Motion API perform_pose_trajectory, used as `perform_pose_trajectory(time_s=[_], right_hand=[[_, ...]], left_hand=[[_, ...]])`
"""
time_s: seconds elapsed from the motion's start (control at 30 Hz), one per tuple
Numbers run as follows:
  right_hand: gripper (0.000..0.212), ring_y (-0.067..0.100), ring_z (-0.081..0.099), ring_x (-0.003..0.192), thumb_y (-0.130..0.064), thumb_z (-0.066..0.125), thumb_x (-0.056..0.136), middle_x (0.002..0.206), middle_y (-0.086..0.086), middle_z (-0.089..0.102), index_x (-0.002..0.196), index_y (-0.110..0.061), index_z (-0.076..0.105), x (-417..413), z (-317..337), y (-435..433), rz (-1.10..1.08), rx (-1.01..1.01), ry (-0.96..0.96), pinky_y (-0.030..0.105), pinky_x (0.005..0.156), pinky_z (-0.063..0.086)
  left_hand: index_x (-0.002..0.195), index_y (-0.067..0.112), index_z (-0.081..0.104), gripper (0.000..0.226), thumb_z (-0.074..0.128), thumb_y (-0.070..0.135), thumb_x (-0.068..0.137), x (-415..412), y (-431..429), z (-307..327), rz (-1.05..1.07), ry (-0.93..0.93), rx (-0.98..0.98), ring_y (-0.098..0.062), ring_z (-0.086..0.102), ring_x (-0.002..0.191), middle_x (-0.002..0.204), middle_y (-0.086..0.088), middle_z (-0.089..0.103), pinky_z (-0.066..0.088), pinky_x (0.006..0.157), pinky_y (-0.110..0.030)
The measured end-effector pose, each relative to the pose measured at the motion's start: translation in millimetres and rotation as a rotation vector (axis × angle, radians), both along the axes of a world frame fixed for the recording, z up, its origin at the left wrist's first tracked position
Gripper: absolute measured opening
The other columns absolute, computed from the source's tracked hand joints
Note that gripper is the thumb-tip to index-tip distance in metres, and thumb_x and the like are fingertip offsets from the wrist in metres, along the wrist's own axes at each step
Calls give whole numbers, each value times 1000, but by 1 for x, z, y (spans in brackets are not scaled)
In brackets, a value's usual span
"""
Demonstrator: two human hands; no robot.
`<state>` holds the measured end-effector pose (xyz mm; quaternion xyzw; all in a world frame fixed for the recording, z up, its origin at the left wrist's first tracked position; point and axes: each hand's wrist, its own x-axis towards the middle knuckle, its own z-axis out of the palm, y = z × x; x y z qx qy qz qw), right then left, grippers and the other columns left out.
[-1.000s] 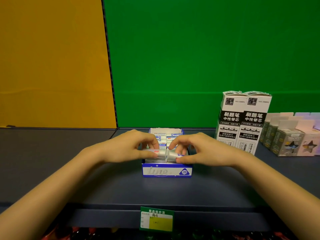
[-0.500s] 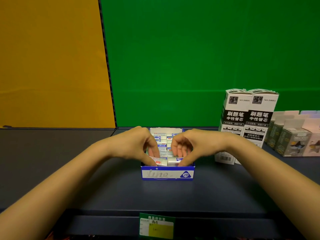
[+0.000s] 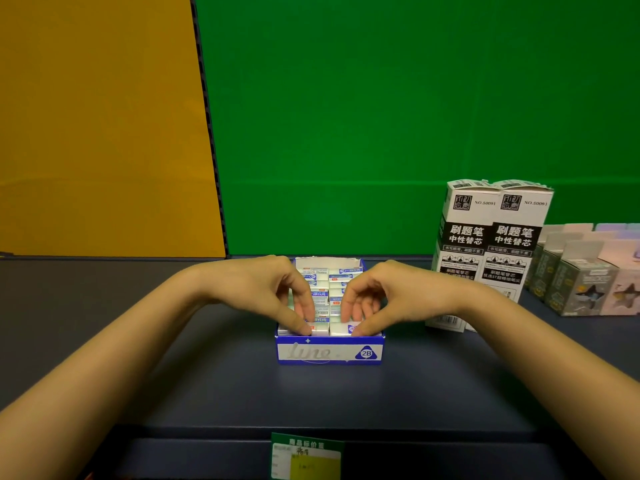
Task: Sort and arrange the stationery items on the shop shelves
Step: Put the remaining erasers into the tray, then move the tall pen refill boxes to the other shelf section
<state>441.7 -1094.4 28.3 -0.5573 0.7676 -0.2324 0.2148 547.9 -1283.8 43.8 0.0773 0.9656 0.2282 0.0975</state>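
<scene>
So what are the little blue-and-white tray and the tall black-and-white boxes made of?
The blue-and-white open tray looks like thin printed card with a slight sheen: its back flap has a torn, papery edge. The two tall black-and-white boxes also seem to be matte printed card, with folded top flaps.

At frame centre, the left hand and right hand press their fingertips onto the front erasers in a blue box. Two tall refill cartons stand at right.

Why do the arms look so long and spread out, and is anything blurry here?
Head view: the wide lens stretches the edges, so both forearms fan outward; the eraser box is fairly sharp at centre, the price tag at the bottom is soft and unreadable; lighting is dim and even, without glare.
</scene>
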Motion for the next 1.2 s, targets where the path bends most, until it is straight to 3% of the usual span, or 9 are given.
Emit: perform_pose_trajectory(time_s=[0.27,0.43,0.57,0.77,0.83,0.9,1.0,1.1,1.2], right_hand=[[18,4,56,67,-14,75,75,72,-9,65,93,-11,72,3,-1,7,-32,-78,14,14,68,48],[18,2,56,66,-16,76,74,79,0,71,91,-15,74,4,-6,9,-65,-127,62,15,67,48],[17,2,51,62,-20,76,74,70,-11,64,91,-19,75,3,-10,10,-96,-147,140,14,59,40],[18,5,55,69,-24,71,78,76,-18,64,95,-20,74,19,-15,18,-184,-242,274,8,60,38],[18,4,58,75,-26,68,81,80,-22,62,98,-21,73,25,-16,27,-236,-321,298,9,63,40],[16,3,58,81,-25,66,83,83,-20,63,97,-23,72,30,-16,42,-294,-405,317,11,64,42],[12,-1,56,77,-22,62,86,84,-16,65,92,-25,72,35,-12,70,-401,-521,316,13,63,41],[12,4,55,72,-19,61,86,82,-13,65,89,-29,66,34,-11,102,-526,-669,314,17,63,42],[13,14,49,69,-17,64,83,79,-3,56,89,-23,54,20,-13,130,-720,-798,280,25,66,42]], left_hand=[[94,15,72,20,74,20,75,2,0,-8,-11,95,-16,-8,46,60,93,-5,73,36,50,-9],[93,15,73,19,74,21,75,6,1,-11,6,131,7,-5,50,62,92,-1,71,37,51,-10],[92,19,73,18,72,26,76,7,2,-17,49,185,37,-3,57,70,88,17,66,42,55,-15],[94,20,73,17,67,28,80,23,11,-20,103,316,-14,-17,61,87,91,11,67,54,74,-36],[96,21,72,18,67,28,81,27,15,-20,149,471,-21,-16,60,85,89,14,63,52,72,-27],[102,21,68,21,66,26,81,28,24,-17,195,633,31,-12,60,85,91,13,62,45,65,-12],[106,20,63,24,65,19,83,23,44,-10,205,748,239,-8,59,83,95,9,63,45,67,-16],[111,22,56,30,65,17,83,14,72,-8,190,754,367,-4,55,86,99,14,59,43,71,-12],[124,17,47,45,65,20,83,-2,97,-10,187,702,387,-11,53,104,119,6,55,43,89,-21]])
